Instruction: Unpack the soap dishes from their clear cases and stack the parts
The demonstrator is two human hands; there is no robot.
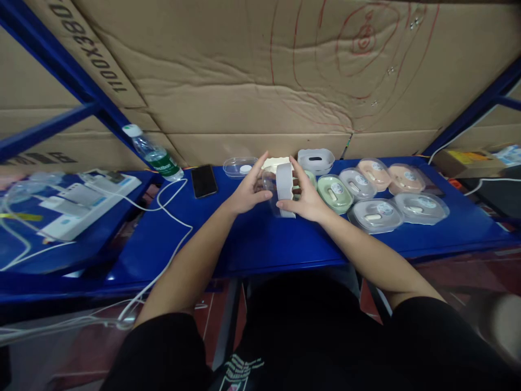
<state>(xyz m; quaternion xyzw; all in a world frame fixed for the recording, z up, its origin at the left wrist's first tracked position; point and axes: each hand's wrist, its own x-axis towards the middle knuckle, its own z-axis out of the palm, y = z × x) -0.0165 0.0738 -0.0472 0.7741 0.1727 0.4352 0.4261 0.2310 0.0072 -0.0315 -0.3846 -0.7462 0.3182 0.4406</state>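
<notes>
Both my hands hold a small plastic box on its edge above the blue table's middle. My left hand point(249, 191) grips its clear lid point(270, 196) from the left. On the other side, the fingers and thumb of my right hand point(306, 196) clasp the pale grey box base point(285, 187). Lid and base face each other; I cannot tell whether they are fully joined. Behind my hands, a cream-coloured wavy-edged piece point(277, 162) is partly hidden. A green lidded box point(335, 193) stands just right of my right hand.
Further right are several lidded boxes, among them a grey one point(376, 215) and a peach one point(407, 179). At the back lie an open white box point(316, 161) and a clear lid point(233, 167). Leftward are a phone point(204, 181), a water bottle point(158, 157) and white cables point(179, 247).
</notes>
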